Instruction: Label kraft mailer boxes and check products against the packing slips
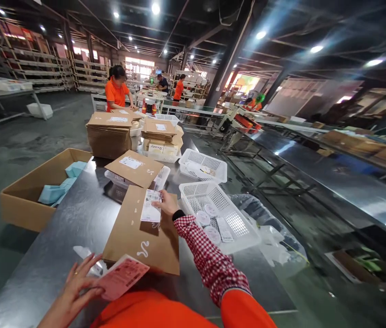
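Observation:
My left hand [78,289] is at the lower left, pinching the edge of a pink printed card [124,277] near my body. Between the thumb and fingers of my right hand [168,203] is a white printed label [150,210], over a flat brown cardboard mailer [131,246]. Whether the label is stuck down cannot be made out. White squiggles mark the mailer. Just beyond it, another cardboard mailer [134,171] with a label rests on a white basket. A crumpled clear plastic piece [88,258] lies beside my left fingers.
Right of the mailer stands a white perforated basket [239,225] with round lidded items; another basket [203,165] is behind it. Stacked cardboard [109,139] rises at the far end. A large carton [25,212] with blue pieces sits left. A co-worker [115,93] stands beyond the stacks.

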Demonstrator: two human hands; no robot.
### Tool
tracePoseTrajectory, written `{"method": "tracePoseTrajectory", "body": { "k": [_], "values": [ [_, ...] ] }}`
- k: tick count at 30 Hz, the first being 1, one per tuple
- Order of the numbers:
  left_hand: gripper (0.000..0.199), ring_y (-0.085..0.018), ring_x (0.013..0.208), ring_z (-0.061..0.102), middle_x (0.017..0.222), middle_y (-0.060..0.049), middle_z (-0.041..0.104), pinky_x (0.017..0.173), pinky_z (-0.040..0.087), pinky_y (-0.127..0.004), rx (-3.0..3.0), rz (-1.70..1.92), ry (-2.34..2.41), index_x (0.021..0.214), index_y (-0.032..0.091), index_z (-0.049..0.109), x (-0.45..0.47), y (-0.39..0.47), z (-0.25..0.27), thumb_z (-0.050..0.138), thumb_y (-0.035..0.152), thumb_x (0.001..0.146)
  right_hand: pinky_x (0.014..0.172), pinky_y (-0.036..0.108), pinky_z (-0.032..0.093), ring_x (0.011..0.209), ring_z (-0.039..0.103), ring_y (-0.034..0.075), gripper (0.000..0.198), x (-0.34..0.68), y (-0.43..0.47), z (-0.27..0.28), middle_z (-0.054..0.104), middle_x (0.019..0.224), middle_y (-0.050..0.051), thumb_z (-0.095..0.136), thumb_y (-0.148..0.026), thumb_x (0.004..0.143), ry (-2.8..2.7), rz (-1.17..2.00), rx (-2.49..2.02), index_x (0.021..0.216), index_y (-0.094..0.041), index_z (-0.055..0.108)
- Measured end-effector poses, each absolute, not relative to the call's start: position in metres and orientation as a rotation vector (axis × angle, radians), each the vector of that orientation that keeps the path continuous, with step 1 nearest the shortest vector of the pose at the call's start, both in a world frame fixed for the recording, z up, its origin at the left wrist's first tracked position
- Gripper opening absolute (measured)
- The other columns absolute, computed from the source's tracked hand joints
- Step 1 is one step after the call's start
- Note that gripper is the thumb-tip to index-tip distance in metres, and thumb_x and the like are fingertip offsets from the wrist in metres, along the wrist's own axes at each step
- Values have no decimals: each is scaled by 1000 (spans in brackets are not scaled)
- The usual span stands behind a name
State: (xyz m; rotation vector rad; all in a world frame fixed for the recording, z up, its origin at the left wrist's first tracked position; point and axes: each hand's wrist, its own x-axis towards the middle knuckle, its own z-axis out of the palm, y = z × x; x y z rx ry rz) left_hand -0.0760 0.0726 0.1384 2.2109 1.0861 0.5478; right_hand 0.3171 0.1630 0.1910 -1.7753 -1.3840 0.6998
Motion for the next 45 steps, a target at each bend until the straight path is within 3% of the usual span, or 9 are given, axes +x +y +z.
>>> {"method": "tracePoseTrajectory", "body": {
  "k": [5,10,16,22,25,28,31,37,45],
  "values": [
    [24,-36,142,30,151,-10,40,111,27,-62,2335,306,950,79,27,77,-52,86,131,58,39,86,91,41,47,101,62,28,50,298,168,182,67,106,14,74,-16,68,-1540,620,-1978,114,-11,55],
    [20,-36,144,25,155,-10,33,110,35,-55,2412,246,920,66,22,75,-40,90,123,64,31,81,104,56,36,125,48,42,84,275,153,186,44,141,30,74,-39,75,-1670,285,-2199,143,-7,37],
    [14,-36,141,33,151,-9,38,108,32,-61,2496,149,972,68,27,77,-49,94,115,67,30,78,118,54,14,141,33,29,49,260,159,174,47,148,8,56,-44,90,-1926,335,-1933,135,-25,51],
    [32,-34,124,55,143,-10,52,99,50,-42,2219,401,967,84,27,80,-51,104,122,55,47,86,99,54,38,123,51,40,42,348,127,195,52,130,35,44,-28,95,-1192,373,-2435,124,0,53],
    [44,-35,121,58,148,-11,45,96,52,-37,2087,498,1037,83,24,80,-46,97,109,54,60,84,70,35,50,75,68,25,31,355,76,187,70,84,17,58,-36,88,-1201,614,-2392,98,-7,62],
    [57,-37,138,38,153,-13,38,109,37,-48,2067,662,1110,80,21,80,-40,86,91,49,69,83,50,25,43,47,57,13,18,340,36,168,63,63,1,58,-32,84,-1100,804,-2194,85,-14,58],
    [61,-37,144,25,155,-12,35,114,26,-55,2098,748,1139,75,21,78,-36,74,82,43,71,84,47,23,41,53,58,13,19,330,22,154,60,67,0,55,-36,82,-917,870,-1983,82,-17,54],
    [48,-36,144,26,155,-8,33,112,30,-54,2159,653,1067,74,25,77,-39,70,88,49,62,86,48,27,44,60,59,17,48,335,24,166,57,65,-3,75,-46,58,-691,997,-1818,91,-19,53],
    [39,-32,124,55,127,-8,66,108,39,-46,1618,653,942,108,28,75,-67,86,141,59,54,84,78,40,55,82,71,24,46,377,39,251,74,99,8,72,-44,73,-722,1323,-1320,112,-22,64]
  ]
}}
